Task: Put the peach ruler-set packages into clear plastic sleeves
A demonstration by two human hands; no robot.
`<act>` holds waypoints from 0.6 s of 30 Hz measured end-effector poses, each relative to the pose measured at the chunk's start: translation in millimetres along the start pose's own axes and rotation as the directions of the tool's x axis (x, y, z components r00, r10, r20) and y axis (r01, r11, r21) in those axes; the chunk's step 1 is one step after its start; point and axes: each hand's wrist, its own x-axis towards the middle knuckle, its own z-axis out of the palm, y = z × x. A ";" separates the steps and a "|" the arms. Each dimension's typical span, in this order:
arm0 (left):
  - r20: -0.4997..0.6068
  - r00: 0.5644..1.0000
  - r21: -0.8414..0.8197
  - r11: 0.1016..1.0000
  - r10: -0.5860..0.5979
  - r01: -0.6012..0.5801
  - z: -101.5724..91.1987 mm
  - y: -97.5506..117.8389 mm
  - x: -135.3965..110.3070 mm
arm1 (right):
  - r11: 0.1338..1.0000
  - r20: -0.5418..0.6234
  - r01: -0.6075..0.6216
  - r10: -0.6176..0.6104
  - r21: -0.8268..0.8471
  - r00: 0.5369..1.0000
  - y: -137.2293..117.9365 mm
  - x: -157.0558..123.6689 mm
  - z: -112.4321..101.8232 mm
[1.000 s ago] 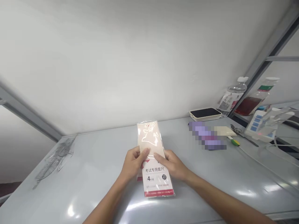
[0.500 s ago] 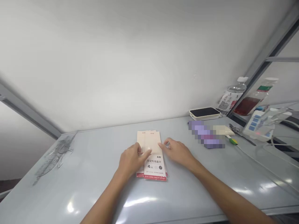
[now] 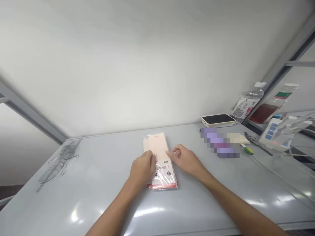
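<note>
A small stack of ruler set packets [image 3: 159, 147] in clear plastic lies on the table. The top one has a cream upper half, black Chinese print with a "4" and "20", and a red strip at its near end. Part of a lower packet [image 3: 146, 144] shows at the left. My left hand [image 3: 142, 167] is closed at the left edge, its thumb and fingers gripping the packet. On the right edge, my right hand [image 3: 185, 160] presses with thumb and bent fingers. Its fingertips are partly hidden.
On the grey table [image 3: 103, 177], to the right, lie a phone [image 3: 218, 120], a blurred purple item [image 3: 219, 142], a cable with a green-yellow plug [image 3: 249, 150] and scissors [image 3: 258, 144]. Two bottles [image 3: 248, 101] and a white power strip [image 3: 275, 134] are further right. A wall stands behind.
My left thumb has drawn back off the packet's face, and the left hand has closed at the edge. The top packet now slants, its far end leaning left. The right hand has barely moved.
</note>
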 end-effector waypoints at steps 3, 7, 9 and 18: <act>-0.038 0.998 -0.119 0.992 0.045 -0.049 -1.6 4.4 -3.3 | 0.952 0.186 0.011 -0.070 0.305 0.980 -6.1 -2.7 0.2; -0.126 0.984 -0.195 0.969 0.125 -0.148 4.9 5.3 -6.2 | 0.839 0.314 0.028 -0.233 0.543 0.920 -12.7 -9.3 3.6; -0.161 0.969 -0.148 0.966 0.189 -0.214 8.3 3.5 -6.3 | 0.855 0.274 0.055 -0.225 0.515 0.935 -13.2 -12.1 5.9; -0.053 0.934 0.043 0.936 0.352 -0.350 4.5 -0.6 -4.2 | 0.896 0.208 0.113 -0.220 0.430 0.953 -11.5 -15.1 10.1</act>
